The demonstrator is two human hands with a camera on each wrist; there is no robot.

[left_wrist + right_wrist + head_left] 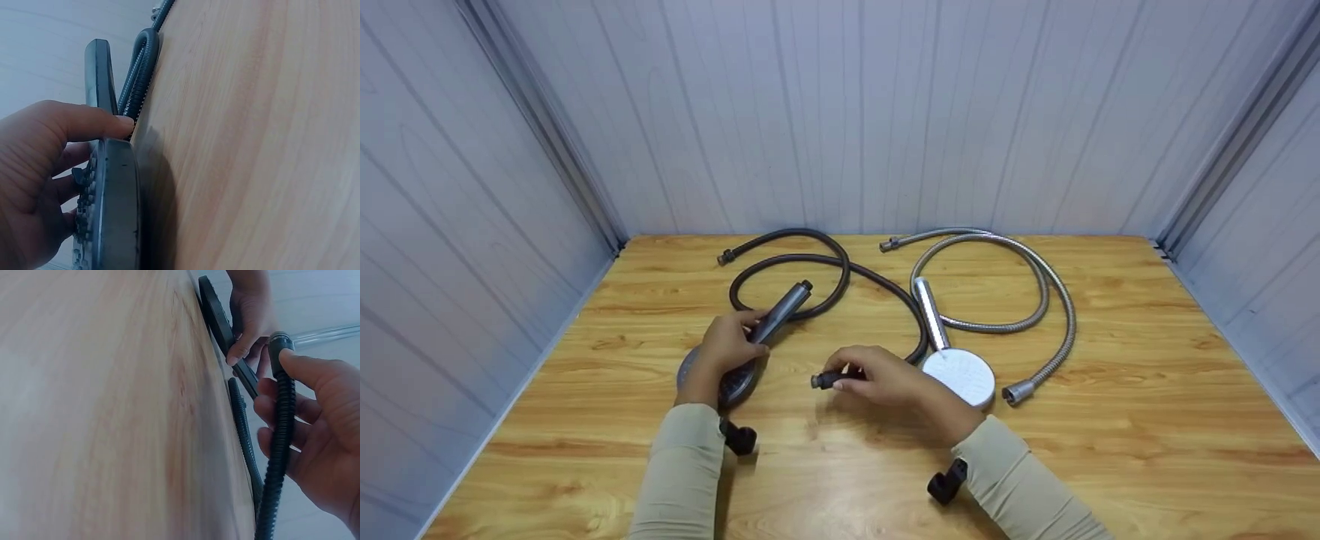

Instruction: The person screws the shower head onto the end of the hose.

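My left hand [725, 345] grips a dark grey shower head [784, 311] at the neck, thumb on one side and fingers on the other. Its round face is partly hidden under the hand, and the threaded handle end points away to the upper right. In the left wrist view the shower head [119, 208] stands close beside the wood surface. My right hand [881, 375] pinches the end of a black shower hose [896, 289] between thumb and fingers. That end fitting [279, 346] points left, toward the shower head, with a gap between them.
Behind the hands the black hose loops across the wooden table [840, 472], its other fitting [725, 257] at the far left. A chrome shower head [960, 375] lies by my right wrist. Near it coils a silver hose [1069, 315]. Panelled walls [840, 112] enclose three sides.
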